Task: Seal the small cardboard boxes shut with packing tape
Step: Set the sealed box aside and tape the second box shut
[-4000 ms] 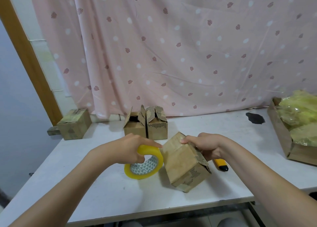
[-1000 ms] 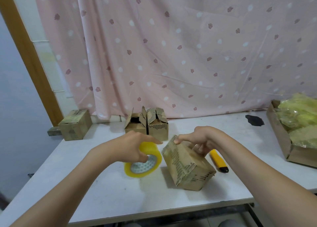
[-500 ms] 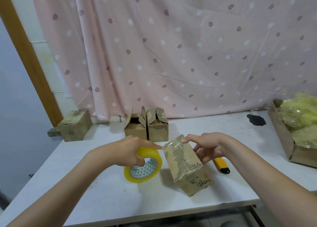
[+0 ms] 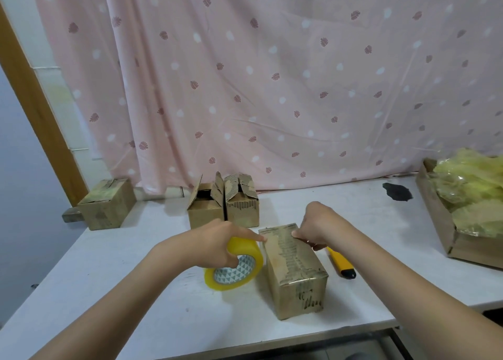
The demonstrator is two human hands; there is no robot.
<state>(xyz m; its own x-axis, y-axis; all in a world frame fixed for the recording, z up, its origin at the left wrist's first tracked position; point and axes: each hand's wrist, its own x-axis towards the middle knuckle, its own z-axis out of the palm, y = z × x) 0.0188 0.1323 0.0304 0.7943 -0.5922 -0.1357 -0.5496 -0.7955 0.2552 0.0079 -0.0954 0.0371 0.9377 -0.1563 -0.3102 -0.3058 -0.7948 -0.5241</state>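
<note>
A small closed cardboard box [image 4: 295, 271] lies flat on the white table [image 4: 136, 291], clear tape shining along its top. My right hand [image 4: 313, 230] grips the box's far end, fingers curled over the top edge. My left hand [image 4: 217, 241] holds the yellow roll of packing tape [image 4: 234, 267] right against the box's left side, with the forefinger reaching to the box's far left corner. Two small boxes [image 4: 224, 209] with open flaps stand side by side behind. Another closed box [image 4: 107, 204] sits at the far left.
A yellow utility knife [image 4: 341, 263] lies just right of the box. A large carton with yellowish plastic wrap [image 4: 462, 204] fills the right edge. A dark patch [image 4: 397, 192] marks the table's back right. A pink curtain hangs behind; the table's front edge is close.
The box has been turned from tilted on an edge to lying flat, taped face up. My right hand shifted to its far end. The tape roll stayed beside it.
</note>
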